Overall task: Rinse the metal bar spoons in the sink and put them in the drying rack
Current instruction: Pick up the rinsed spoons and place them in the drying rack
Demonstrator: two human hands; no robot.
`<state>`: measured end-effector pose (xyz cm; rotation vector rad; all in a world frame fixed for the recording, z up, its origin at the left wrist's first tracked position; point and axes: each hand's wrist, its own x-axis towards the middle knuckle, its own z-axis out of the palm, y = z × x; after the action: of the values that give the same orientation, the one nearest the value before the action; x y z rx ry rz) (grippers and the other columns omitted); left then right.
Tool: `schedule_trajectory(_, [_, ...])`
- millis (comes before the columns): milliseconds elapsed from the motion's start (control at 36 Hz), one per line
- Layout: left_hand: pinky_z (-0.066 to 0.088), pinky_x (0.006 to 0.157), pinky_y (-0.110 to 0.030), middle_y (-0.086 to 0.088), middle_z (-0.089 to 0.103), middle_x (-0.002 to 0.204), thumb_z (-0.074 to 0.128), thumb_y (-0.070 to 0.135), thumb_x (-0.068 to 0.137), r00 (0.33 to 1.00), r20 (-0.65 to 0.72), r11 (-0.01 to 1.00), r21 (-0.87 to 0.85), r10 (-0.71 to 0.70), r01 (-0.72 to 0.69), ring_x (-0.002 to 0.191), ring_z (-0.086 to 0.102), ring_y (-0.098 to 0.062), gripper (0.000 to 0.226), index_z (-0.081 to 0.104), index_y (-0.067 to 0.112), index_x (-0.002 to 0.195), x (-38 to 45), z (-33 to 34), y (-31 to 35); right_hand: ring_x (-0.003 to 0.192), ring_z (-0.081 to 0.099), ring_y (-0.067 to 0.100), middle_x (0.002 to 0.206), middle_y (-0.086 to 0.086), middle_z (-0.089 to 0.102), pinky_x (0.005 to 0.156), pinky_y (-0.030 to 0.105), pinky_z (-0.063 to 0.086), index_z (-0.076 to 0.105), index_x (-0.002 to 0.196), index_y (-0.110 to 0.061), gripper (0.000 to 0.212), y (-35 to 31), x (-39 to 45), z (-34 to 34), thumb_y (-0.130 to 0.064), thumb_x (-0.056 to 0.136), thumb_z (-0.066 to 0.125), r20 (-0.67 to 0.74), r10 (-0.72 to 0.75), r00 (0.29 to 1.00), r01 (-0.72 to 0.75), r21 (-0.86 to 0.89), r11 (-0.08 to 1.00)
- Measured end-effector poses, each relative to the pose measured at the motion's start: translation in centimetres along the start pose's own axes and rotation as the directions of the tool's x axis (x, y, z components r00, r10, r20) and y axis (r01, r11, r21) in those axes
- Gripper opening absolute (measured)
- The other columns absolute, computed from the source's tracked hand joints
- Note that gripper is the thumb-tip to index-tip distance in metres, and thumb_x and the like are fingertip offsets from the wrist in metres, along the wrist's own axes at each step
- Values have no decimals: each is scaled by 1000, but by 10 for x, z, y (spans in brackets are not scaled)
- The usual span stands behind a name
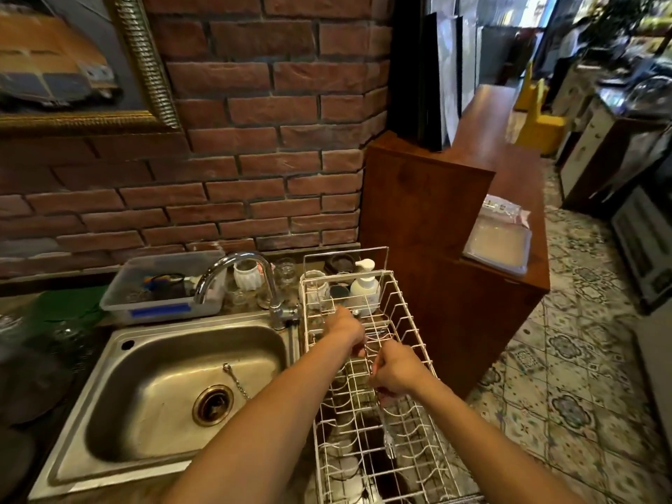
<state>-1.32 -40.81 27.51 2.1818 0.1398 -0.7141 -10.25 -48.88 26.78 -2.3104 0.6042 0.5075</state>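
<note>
Both my hands are over the white wire drying rack [407,321], to the right of the steel sink [152,391]. My right hand [396,371] is closed on a thin metal bar spoon [388,436], whose shaft runs from the fist toward me, low over the rack's wires. My left hand [345,327] reaches further back in the rack with its fingers curled. A metal glint at its fingertips looks like the far end of the same spoon. The sink basin holds only its drain [212,404] and a plug chain.
The curved tap [251,274] stands between sink and rack. A clear plastic tub [160,292], glasses and a white soap pump bottle [363,285] line the brick wall. A wooden counter [454,285] rises right of the rack. Patterned tile floor lies beyond.
</note>
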Motion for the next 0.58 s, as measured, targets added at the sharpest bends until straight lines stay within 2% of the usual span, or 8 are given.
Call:
schedule_trajectory(83, [53,44,-27,-13,67,110,74,1,84,998,-44,995,94,42,-37,84,69,-24,32,63,2,114,-1,1,-2,59,61,2,80,-1,65,41,11,42,60,83,-16,18,1,2,4,-16,82,78,-11,-25,1000,24,-69,997])
schedule_trajectory(139, [45,36,-24,-10,69,104,76,3,83,997,-55,991,127,55,-48,74,64,-20,30,65,4,110,0,0,-2,62,59,3,86,0,65,45,15,44,59,84,-17,20,2,5,6,-16,81,78,-27,-33,999,30,-84,996])
schedule_trajectory(194, [54,43,-29,-11,70,101,76,0,81,998,-54,990,136,36,-28,71,67,-22,28,65,3,106,3,1,-2,77,66,12,95,4,67,63,25,58,62,89,-14,20,1,7,8,-16,80,79,-32,-35,999,32,-93,995])
schedule_trajectory(250, [63,60,-40,-16,70,100,76,-5,79,999,-41,995,98,3,1,77,73,-28,27,65,0,104,5,2,-2,87,70,19,98,6,70,79,33,62,65,95,-10,21,1,9,10,-15,80,79,-16,-34,999,33,-71,997])
schedule_trajectory(306, [64,67,-43,-16,70,100,76,-4,80,999,-36,995,103,11,-7,81,74,-29,27,64,0,104,7,3,-2,89,71,20,99,7,71,81,36,62,67,99,-8,21,3,10,11,-13,82,77,-4,-40,999,40,-50,998])
schedule_trajectory(389, [64,66,-41,-14,68,96,75,0,82,999,-49,993,120,24,-18,78,72,-26,28,64,1,108,9,3,-4,89,72,22,101,9,70,81,37,62,67,100,-7,19,4,11,11,-12,83,75,-6,-44,999,44,-39,998])
schedule_trajectory(472, [63,70,-44,-17,68,105,76,-3,80,999,-48,992,128,12,-6,87,72,-30,34,62,2,110,10,2,-3,88,73,25,101,12,71,80,41,62,68,101,-4,18,4,10,11,-10,85,74,-15,-45,999,44,-40,998])
schedule_trajectory(583, [63,74,-42,-16,70,106,77,-1,80,999,-37,989,145,17,-12,93,72,-31,34,64,1,110,10,3,-2,87,73,28,100,15,71,80,42,63,67,102,-3,20,4,9,12,-9,84,74,-8,-43,999,43,-35,998])
